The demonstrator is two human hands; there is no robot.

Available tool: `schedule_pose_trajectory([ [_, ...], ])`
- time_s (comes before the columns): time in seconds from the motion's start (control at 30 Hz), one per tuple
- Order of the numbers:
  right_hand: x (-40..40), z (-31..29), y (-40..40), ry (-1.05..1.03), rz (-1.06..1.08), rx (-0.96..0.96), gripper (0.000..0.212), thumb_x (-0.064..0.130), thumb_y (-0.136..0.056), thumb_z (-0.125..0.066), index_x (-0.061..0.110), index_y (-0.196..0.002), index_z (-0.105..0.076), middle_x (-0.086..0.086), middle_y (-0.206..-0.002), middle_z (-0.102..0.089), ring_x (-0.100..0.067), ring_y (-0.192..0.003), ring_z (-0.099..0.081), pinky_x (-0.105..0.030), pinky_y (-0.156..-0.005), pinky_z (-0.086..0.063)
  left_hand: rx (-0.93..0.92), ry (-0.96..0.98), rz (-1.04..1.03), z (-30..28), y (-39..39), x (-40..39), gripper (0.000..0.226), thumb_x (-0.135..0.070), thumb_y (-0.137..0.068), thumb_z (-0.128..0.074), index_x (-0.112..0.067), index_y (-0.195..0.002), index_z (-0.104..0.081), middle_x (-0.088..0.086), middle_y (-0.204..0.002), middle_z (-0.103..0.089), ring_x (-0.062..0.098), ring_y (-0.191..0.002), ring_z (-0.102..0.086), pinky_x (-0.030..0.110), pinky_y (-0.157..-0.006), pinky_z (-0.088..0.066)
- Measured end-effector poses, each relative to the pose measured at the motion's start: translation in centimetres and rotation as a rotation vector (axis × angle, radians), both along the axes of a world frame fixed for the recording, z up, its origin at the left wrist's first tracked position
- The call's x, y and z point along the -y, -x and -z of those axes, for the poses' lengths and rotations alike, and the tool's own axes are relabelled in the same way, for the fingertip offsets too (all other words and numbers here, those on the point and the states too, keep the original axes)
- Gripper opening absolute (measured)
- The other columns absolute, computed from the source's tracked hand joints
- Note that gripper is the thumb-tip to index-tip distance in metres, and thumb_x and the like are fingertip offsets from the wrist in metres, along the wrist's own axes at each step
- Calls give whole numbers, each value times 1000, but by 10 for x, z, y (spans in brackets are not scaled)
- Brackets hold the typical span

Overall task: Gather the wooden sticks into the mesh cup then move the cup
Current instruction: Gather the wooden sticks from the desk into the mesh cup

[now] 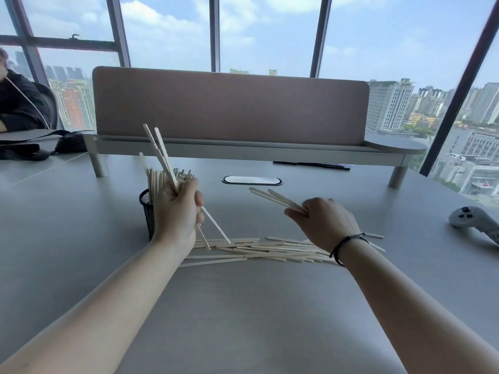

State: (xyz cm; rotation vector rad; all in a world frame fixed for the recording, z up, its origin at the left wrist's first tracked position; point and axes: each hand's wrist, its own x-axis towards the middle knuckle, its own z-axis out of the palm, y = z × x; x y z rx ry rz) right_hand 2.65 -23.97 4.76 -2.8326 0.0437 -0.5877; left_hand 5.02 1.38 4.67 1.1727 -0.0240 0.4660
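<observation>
Sticks [259, 249] lie in a loose pile on the grey table [243, 306], between the two forearms, just right of the mesh cup [147, 211]. Cup stands upright, already packed with sticks; left hand [178, 211] partly hides it. Left hand grips two sticks, tilted, upper ends above the cup, lower ends pointing down at the pile. Right hand [324, 222] pinches a few sticks pointing left, raised over the pile. Hands apart. Black cord on right wrist. Grey controller [475, 221] at far right.
</observation>
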Motion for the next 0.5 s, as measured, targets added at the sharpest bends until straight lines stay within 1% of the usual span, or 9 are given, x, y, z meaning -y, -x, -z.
schedule_pose_trajectory([
  [0.07, -6, -5, 1, -120, -38, 4, 56, 54, -93, -51, 12, -57, -42, 1, -53, -49, -26, -57, -51, -29, -50, -33, 2, -41, 8, -2, 3, 3, 36, -22, -96, -59, -22, -65, -41, -3, -44, -40, 11, -37, -29, 20, -37, -23],
  [0.1, -11, -9, 2, -226, -80, 12, 57, 50, -93, -54, 13, -54, -37, 3, -48, -42, -22, -51, -44, -29, -48, -28, 14, -74, 24, -2, 5, 4, 40, -26, -97, -58, -23, -63, -39, -3, -43, -37, 14, -38, -28, 21, -38, -24],
  [0.13, -17, -15, 3, -364, -134, 26, 57, 46, -93, -58, 16, -52, -31, 4, -46, -34, -19, -46, -34, -29, -47, -24, 28, -106, 43, -3, 7, 7, 44, -30, -98, -57, -24, -59, -38, -2, -41, -33, 16, -39, -27, 23, -40, -25],
  [0.2, -33, -30, 6, -746, -268, 52, 56, 40, -93, -63, 23, -53, -28, 2, -48, -26, -16, -44, -21, -26, -45, -18, 39, -163, 85, -4, 13, 11, 53, -35, -100, -54, -23, -51, -37, -2, -39, -28, 18, -39, -25, 25, -43, -24],
  [0.27, -50, -45, 12, -1106, -393, 45, 55, 39, -93, -63, 23, -52, -31, -1, -48, -26, -15, -42, -19, -23, -44, -16, 36, -192, 140, -4, 17, 15, 58, -36, -101, -51, -23, -48, -33, -4, -37, -26, 17, -38, -23, 24, -43, -24],
  [0.3, -59, -50, 14, -1217, -432, 35, 56, 38, -94, -62, 23, -50, -32, -1, -46, -26, -14, -40, -19, -22, -44, -17, 41, -208, 166, -4, 19, 17, 56, -37, -101, -52, -23, -50, -32, -5, -36, -27, 16, -37, -23, 23, -43, -24],
  [0.37, -77, -49, 18, -1320, -481, 16, 59, 39, -96, -59, 22, -47, -32, 1, -43, -25, -14, -37, -20, -21, -42, -18, 66, -261, 200, -2, 24, 21, 52, -39, -98, -56, -17, -57, -34, -5, -36, -31, 17, -37, -27, 25, -43, -29],
  [0.43, -93, -38, 20, -1362, -498, -1, 58, 39, -97, -57, 22, -45, -38, 1, -44, -25, -14, -37, -20, -22, -42, -19, 99, -306, 198, 1, 30, 26, 49, -46, -93, -60, -12, -65, -40, -1, -36, -36, 18, -35, -32, 29, -45, -33],
  [0.5, -102, -22, 21, -1367, -502, 14, 59, 39, -98, -56, 22, -43, -43, -1, -45, -27, -16, -39, -23, -26, -44, -22, 135, -315, 180, 5, 34, 31, 55, -54, -89, -63, -7, -68, -42, 3, -39, -37, 21, -35, -33, 31, -45, -32],
])
